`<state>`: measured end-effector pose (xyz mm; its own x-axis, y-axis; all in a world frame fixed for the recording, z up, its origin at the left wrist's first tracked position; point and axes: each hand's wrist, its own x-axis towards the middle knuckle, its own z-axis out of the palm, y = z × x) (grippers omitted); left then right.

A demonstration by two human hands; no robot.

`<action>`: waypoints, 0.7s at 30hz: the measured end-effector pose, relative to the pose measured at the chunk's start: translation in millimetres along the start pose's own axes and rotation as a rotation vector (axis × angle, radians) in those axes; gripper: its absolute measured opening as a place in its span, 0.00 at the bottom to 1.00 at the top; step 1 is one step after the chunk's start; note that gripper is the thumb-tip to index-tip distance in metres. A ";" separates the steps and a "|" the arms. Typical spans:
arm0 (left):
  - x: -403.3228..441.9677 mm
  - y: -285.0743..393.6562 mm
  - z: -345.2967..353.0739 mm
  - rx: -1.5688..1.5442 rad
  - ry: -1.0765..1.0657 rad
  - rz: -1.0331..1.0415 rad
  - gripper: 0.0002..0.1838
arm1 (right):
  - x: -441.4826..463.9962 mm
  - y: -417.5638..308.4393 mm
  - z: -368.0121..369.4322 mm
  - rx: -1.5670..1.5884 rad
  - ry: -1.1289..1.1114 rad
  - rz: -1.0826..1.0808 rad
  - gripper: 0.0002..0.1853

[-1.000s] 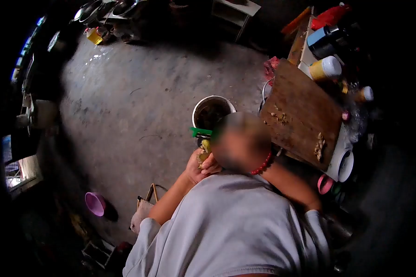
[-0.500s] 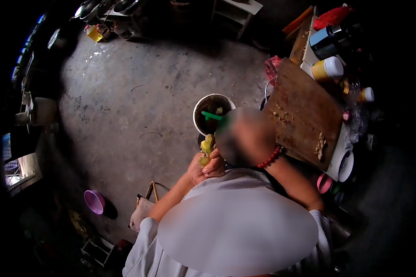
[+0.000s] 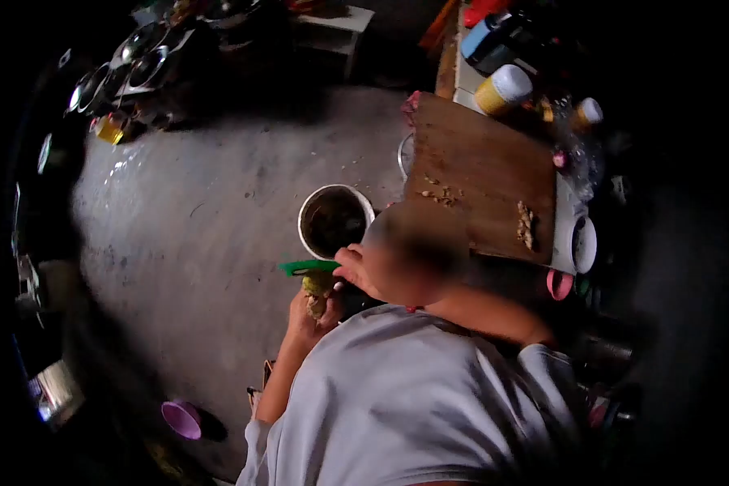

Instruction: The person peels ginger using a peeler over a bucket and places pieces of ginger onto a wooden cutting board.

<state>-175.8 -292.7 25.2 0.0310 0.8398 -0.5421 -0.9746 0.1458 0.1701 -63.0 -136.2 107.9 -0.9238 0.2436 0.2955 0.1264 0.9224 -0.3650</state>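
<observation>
My left hand point(image 3: 300, 324) is closed round a knobby piece of ginger point(image 3: 317, 304), whose yellowish, partly peeled top sticks up from the fingers. Against that top lies a green peeler point(image 3: 309, 266), held from the right by my right hand point(image 3: 353, 270). A blurred patch hides much of the right hand and wrist. Just beyond both hands a white-rimmed bucket point(image 3: 302, 230) stands on the floor with dark contents. To the right, a brown wooden board point(image 3: 486, 162) carries another ginger root point(image 3: 526, 225) and small ginger bits point(image 3: 441, 194).
Past the board stand a yellow jar with white lid point(image 3: 503, 89), a smaller jar point(image 3: 587, 112) and a blue container point(image 3: 484, 42). A white bowl point(image 3: 583, 245) sits by its near corner. A purple basin point(image 3: 181, 419) is on the concrete floor point(image 3: 194, 219) at left.
The peeler has come from over the bucket leftward onto the ginger. The ginger and left hand now appear further left and lower. The whole view has shifted, with the board appearing further left.
</observation>
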 end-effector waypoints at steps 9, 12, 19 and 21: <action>17.1 17.9 2.7 0.266 0.148 0.147 0.14 | -76.3 72.6 -6.9 0.235 0.151 0.822 0.11; 22.1 14.4 15.3 0.303 0.187 0.233 0.18 | -160.8 151.3 28.7 0.034 0.530 0.809 0.16; 44.5 -17.1 49.2 0.273 0.233 0.299 0.19 | -185.9 205.1 -26.0 -0.349 0.455 0.771 0.25; 52.3 -34.7 52.3 0.255 0.316 0.310 0.20 | -178.8 209.7 -25.5 -0.672 0.403 0.743 0.26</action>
<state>-128.7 -226.4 33.9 -0.3581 0.6703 -0.6499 -0.8409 0.0710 0.5366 137.9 21.3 0.9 -0.3625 0.7778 0.5135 0.8922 0.4489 -0.0502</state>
